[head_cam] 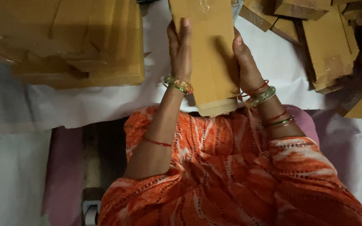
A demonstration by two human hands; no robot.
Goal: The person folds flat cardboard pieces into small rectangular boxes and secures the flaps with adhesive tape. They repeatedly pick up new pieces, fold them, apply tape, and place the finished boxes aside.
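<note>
Left hand [181, 50] lies flat, fingers spread, along one side of the long brown cardboard box [208, 54]; right hand [244, 62] presses the opposite side. The box hangs above the white sheet [105, 100], between the cardboard stacks [76, 42]. Even pressure from both palms should keep it square.

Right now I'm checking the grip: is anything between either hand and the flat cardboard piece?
Nothing visible. The left hand lies flat against the folded cardboard piece, and the right hand grips its other edge directly.
</note>
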